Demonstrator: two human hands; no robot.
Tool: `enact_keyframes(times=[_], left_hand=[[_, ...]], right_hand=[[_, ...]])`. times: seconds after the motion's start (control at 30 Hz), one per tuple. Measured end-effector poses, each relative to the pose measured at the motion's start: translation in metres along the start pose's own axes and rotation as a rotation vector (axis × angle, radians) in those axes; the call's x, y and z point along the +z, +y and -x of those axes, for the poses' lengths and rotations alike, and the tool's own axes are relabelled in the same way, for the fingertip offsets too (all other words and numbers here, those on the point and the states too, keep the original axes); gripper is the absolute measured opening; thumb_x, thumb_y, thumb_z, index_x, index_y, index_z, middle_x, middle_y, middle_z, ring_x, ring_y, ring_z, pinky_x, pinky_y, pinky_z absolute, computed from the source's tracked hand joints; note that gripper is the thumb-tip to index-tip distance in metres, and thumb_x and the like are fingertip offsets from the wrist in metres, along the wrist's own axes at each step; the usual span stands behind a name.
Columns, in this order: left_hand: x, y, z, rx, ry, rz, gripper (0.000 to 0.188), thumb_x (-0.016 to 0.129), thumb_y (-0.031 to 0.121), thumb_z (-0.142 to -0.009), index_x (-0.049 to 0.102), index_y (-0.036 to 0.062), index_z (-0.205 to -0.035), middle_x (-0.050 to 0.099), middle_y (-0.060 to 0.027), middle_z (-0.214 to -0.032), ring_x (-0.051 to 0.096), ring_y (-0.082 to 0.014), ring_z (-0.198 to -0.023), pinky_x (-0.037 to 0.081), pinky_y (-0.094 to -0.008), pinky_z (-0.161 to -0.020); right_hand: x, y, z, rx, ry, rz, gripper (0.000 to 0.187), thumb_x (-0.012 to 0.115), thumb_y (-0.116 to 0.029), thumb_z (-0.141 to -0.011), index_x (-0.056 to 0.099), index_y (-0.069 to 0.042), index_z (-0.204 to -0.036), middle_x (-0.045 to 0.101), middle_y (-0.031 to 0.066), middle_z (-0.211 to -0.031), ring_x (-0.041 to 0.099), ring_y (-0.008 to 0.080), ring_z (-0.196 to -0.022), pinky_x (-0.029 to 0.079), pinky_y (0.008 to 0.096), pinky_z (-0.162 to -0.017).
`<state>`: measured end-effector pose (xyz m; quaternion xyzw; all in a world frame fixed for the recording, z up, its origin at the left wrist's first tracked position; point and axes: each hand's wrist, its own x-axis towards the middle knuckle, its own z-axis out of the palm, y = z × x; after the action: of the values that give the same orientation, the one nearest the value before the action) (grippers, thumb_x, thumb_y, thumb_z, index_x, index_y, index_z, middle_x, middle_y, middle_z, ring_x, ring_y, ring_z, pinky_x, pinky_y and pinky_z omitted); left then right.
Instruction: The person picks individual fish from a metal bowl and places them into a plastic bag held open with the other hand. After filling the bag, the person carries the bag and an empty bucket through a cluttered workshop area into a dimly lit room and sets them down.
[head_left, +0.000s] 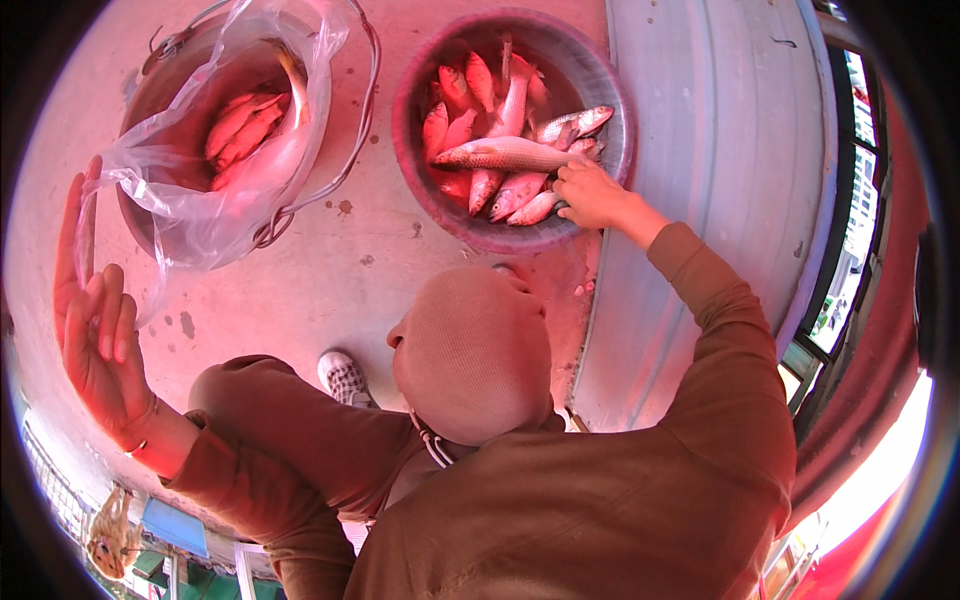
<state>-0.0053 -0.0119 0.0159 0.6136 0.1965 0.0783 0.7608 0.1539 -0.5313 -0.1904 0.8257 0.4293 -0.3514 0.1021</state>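
My left hand [102,350] holds the edge of a clear plastic bag [165,205], some fingers stretched up along the film and others curled. The bag lines a round bucket [135,215] and spreads over its rim. Several fish [240,130] lie inside the bag. At the right, my right hand [597,193] is closed at the tail end of a long fish [505,153], which lies across the others in a round basin [425,205]. Its fingertips are partly hidden among the fish. Several smaller silvery fish [520,190] lie around it in the basin.
The bucket's wire handle [358,150] hangs out toward the basin. A grey ridged metal surface [715,120] runs along the right, beside the basin. Stains mark the pinkish floor [345,250] between bucket and basin. A checked shoe [345,375] is below them.
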Motion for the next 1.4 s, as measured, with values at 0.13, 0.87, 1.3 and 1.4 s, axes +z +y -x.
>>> enact_keyframes(times=[0.13, 0.87, 1.3, 1.4], left_hand=[[0.000, 0.001, 0.002, 0.008, 0.008, -0.027, 0.071, 0.046, 0.002, -0.094, 0.017, -0.0082, -0.157, 0.022, -0.0197, -0.166, 0.031, 0.0031, -0.051, 0.030, -0.0100, -0.042], [0.007, 0.005, -0.002, 0.023, -0.022, -0.138, 0.070, 0.048, 0.002, -0.094, 0.021, -0.0058, -0.158, 0.025, -0.0170, -0.166, 0.030, 0.0031, -0.051, 0.030, -0.0096, -0.043], [0.012, 0.009, 0.011, -0.062, 0.097, 0.087, 0.066, 0.048, 0.000, -0.092, 0.032, -0.0013, -0.156, 0.042, 0.0056, -0.069, 0.028, -0.0002, -0.052, 0.029, -0.0168, -0.048], [0.009, 0.007, 0.014, -0.061, 0.101, 0.098, 0.064, 0.048, 0.000, -0.092, 0.034, -0.0015, -0.155, 0.043, 0.0050, -0.069, 0.029, -0.0011, -0.052, 0.031, -0.0184, -0.049]], right_hand=[[0.000, 0.003, 0.001, 0.008, -0.053, -0.097, 0.042, 0.077, -0.022, -0.081, 0.066, 0.000, -0.115, 0.063, 0.0157, -0.112, 0.055, 0.0324, -0.116, 0.043, 0.0437, -0.104], [-0.033, 0.046, 0.009, 0.114, -0.334, -0.896, 0.029, 0.080, -0.020, -0.081, 0.073, 0.000, -0.101, 0.074, 0.0078, -0.090, 0.067, 0.0141, -0.088, 0.052, 0.0290, -0.079], [-0.102, 0.054, -0.043, 0.094, -0.203, -1.385, 0.033, 0.069, -0.024, -0.097, 0.069, 0.001, -0.118, 0.074, 0.0104, -0.102, 0.070, 0.0166, -0.091, 0.056, 0.0311, -0.084], [-0.113, 0.057, -0.055, 0.158, -0.059, -1.034, 0.035, 0.067, -0.029, -0.097, 0.069, -0.002, -0.121, 0.074, 0.0090, -0.104, 0.070, 0.0184, -0.090, 0.058, 0.0316, -0.076]])
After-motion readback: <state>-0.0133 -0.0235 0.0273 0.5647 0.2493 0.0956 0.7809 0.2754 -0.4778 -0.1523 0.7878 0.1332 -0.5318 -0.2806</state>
